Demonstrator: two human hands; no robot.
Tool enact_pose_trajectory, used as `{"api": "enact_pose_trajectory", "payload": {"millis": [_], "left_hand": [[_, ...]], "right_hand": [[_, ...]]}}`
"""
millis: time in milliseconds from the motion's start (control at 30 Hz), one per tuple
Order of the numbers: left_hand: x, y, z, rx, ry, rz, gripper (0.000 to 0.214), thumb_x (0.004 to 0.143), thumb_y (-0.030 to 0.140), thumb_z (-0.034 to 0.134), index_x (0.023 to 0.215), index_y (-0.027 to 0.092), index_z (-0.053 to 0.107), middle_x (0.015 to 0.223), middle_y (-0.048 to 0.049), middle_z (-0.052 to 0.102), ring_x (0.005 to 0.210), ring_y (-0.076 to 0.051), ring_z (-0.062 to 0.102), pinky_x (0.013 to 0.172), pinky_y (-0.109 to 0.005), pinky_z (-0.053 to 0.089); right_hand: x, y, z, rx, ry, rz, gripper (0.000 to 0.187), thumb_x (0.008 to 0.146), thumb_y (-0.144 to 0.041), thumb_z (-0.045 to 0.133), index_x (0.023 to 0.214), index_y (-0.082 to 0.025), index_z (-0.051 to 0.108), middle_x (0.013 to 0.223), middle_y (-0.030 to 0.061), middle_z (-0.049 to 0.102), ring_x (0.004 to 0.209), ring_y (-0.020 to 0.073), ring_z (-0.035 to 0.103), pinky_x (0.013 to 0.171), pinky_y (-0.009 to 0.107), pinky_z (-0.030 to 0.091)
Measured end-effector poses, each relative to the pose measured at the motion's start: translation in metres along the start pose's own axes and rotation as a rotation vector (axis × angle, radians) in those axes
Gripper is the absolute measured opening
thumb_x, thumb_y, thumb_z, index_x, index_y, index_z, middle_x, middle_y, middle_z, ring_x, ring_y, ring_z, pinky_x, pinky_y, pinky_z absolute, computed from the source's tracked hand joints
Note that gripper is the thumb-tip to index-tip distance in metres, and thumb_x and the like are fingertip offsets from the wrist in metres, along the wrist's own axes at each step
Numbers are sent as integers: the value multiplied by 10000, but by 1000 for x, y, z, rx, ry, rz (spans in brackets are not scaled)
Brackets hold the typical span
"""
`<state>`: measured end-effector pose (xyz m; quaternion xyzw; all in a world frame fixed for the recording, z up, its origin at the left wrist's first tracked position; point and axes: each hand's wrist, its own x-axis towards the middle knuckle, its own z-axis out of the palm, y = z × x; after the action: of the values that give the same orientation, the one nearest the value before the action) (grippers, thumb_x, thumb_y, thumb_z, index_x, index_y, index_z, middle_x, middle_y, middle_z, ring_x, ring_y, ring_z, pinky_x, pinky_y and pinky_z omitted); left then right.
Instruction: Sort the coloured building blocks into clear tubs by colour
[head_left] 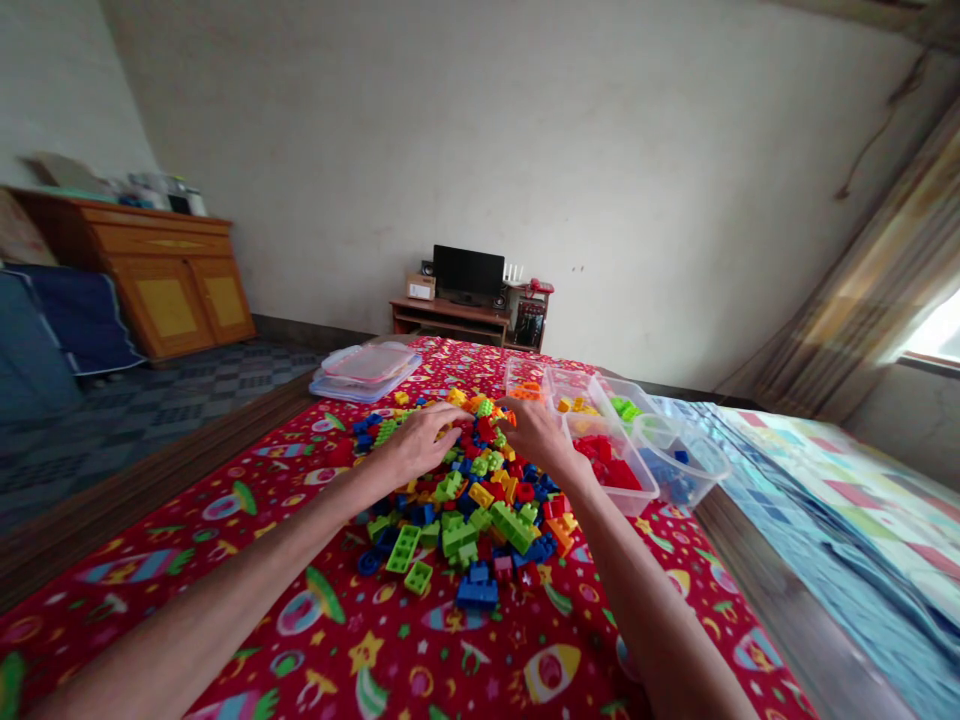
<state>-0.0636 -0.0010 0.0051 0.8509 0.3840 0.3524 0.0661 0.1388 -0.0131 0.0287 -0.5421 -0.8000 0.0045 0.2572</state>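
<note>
A heap of plastic building bricks [480, 500] in red, blue, green, yellow and orange lies on a red patterned cloth [315, 640]. My left hand [421, 440] rests on the heap's far left side with its fingers curled into the bricks. My right hand [534, 430] is on the far right side, fingers bent down among the bricks. What either hand grips is hidden. Clear tubs sit to the right: one with red bricks [611, 462], one with blue [679, 465], one with green [626, 405], one with yellow [574, 400].
A stack of clear lids [365, 368] lies at the cloth's far left. A wooden edge [780, 600] borders the cloth on the right, beside a patterned bedsheet [847, 480]. A low desk with a monitor [469, 275] stands by the far wall, a wooden cabinet [169, 280] at left.
</note>
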Motion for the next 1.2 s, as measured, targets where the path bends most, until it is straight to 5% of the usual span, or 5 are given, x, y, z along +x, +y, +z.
{"api": "enact_pose_trajectory", "payload": {"millis": [233, 400, 700, 1000, 1200], "left_hand": [[-1, -6, 5, 39, -55, 59, 288, 851, 234, 465, 1024, 172, 686, 1091, -88, 682, 1031, -217, 624, 960, -351, 484], [-4, -7, 5, 92, -92, 34, 303, 842, 215, 463, 1044, 179, 686, 1118, -90, 683, 1062, -221, 617, 986, -355, 466], [-6, -36, -2, 170, -131, -3, 350, 778, 136, 465, 1023, 204, 707, 1090, -67, 701, 1033, -208, 627, 980, -351, 466], [-10, -66, 13, 193, -110, 14, 492, 737, 80, 420, 1164, 175, 645, 1256, -90, 632, 1205, -230, 538, 1074, -436, 394], [-13, -73, 17, 181, -87, 79, 294, 812, 150, 445, 990, 188, 676, 1057, -90, 681, 1039, -217, 600, 975, -388, 467]], "right_hand": [[-6, 21, -8, -53, -12, 1, 446, 806, -49, 442, 1207, -109, 627, 978, 132, 706, 889, 194, 615, 789, 274, 432], [-11, 26, -15, -57, -107, 29, 280, 790, -85, 466, 866, -134, 731, 749, 80, 689, 664, 145, 575, 607, 241, 369], [-18, 4, 12, -247, -222, -23, 255, 874, -222, 466, 941, -191, 711, 933, 110, 707, 843, 201, 634, 675, 270, 406], [-14, 4, -14, 68, -117, -12, 247, 760, -155, 456, 819, -128, 695, 584, -7, 529, 537, 99, 425, 511, 231, 258], [-11, 6, -8, 299, -67, -5, 323, 744, -162, 402, 785, -124, 719, 523, -32, 464, 509, 90, 401, 499, 215, 274]]}}
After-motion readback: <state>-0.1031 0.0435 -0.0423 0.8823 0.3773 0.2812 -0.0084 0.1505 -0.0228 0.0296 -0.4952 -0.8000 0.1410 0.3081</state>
